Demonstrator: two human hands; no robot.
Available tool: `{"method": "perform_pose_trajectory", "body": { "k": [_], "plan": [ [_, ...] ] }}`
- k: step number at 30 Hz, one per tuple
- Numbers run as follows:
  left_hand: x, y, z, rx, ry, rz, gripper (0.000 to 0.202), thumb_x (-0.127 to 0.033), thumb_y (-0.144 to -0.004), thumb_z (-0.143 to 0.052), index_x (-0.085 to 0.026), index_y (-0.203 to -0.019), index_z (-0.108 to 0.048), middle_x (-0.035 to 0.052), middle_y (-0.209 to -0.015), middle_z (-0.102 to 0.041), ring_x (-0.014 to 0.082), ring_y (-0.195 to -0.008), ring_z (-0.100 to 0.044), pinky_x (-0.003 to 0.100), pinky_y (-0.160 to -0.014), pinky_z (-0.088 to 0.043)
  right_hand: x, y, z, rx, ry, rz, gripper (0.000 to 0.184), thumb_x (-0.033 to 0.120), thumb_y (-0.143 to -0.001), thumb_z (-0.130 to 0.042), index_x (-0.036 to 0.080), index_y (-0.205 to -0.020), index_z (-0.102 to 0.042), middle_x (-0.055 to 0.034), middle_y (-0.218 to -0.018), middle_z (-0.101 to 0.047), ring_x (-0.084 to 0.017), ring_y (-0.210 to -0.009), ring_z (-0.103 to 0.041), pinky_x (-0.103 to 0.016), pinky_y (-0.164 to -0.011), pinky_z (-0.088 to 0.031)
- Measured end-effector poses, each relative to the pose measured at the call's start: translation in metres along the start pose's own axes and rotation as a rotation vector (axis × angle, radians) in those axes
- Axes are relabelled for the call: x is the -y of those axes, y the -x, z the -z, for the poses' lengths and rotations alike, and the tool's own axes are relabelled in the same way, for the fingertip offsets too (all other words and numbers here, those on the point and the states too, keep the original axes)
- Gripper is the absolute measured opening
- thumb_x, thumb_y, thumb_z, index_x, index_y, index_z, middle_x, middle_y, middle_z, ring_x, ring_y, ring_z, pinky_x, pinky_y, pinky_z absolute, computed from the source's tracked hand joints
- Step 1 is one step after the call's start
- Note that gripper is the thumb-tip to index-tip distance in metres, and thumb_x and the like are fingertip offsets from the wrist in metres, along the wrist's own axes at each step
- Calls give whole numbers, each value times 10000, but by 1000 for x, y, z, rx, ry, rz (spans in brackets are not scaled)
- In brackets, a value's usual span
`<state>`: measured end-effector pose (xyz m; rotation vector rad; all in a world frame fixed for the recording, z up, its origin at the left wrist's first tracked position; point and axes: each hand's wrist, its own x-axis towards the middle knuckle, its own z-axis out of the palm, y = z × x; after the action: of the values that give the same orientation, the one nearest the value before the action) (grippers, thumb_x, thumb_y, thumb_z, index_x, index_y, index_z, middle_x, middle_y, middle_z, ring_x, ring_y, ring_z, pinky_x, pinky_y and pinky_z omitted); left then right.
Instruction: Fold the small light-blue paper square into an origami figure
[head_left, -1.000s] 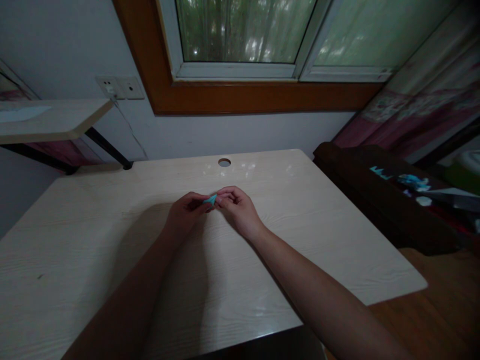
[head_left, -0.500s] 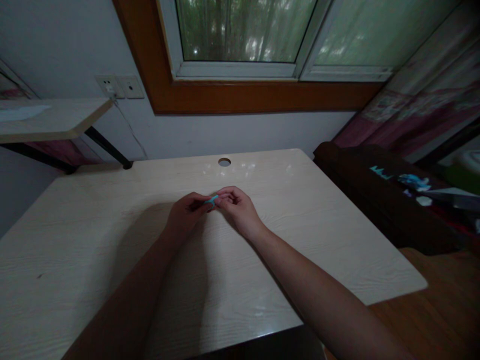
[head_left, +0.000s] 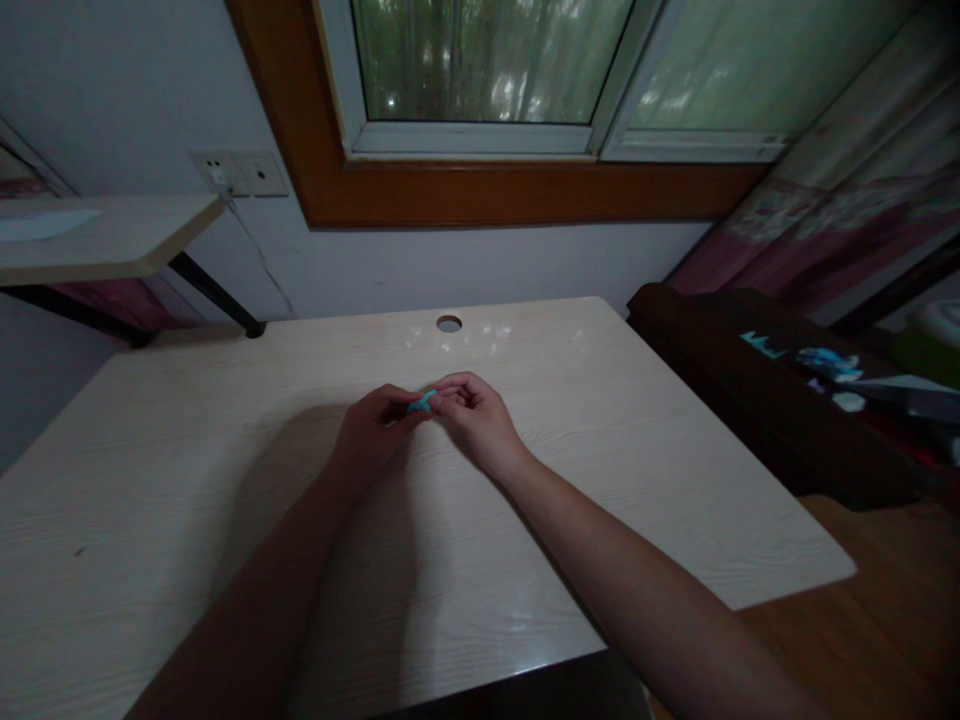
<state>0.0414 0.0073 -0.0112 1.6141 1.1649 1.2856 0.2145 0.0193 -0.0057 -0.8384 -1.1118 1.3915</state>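
Note:
A small turquoise piece (head_left: 422, 402) is pinched between both hands above the middle of the pale wood-grain table (head_left: 600, 430). It looks thin and folded or twisted, like paper or soft material; its kind is too small to make out. My left hand (head_left: 373, 420) grips its left end between thumb and fingers. From the other side my right hand (head_left: 478, 412) closes thumb and fingertips on the right end. Fingers cover much of the piece.
A round cable hole (head_left: 449, 324) is cut near the table's back edge. At the left stands a raised shelf (head_left: 112, 240) on black legs. Turquoise scraps (head_left: 829, 363) lie on a dark brown surface to the right. A window (head_left: 487, 70) is behind.
The turquoise piece has shifted slightly between the fingers, and more of it shows near the left fingertips. Both hands stay almost in place.

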Motion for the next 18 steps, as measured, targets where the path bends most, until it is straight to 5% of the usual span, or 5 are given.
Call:
{"method": "perform_pose_trajectory", "body": {
  "k": [18],
  "plan": [
    [-5,-1,-1,46,153,26,267,-331,-737,-788,-184,-915,-654,33,-824,-735,173,-761,-710,304,-739,-574,-2,1,1,27,61,32,241,330,-717,-783,212,-885,-656,-3,-769,-684,-143,-702,-643,-305,-702,-517]
  ]
}}
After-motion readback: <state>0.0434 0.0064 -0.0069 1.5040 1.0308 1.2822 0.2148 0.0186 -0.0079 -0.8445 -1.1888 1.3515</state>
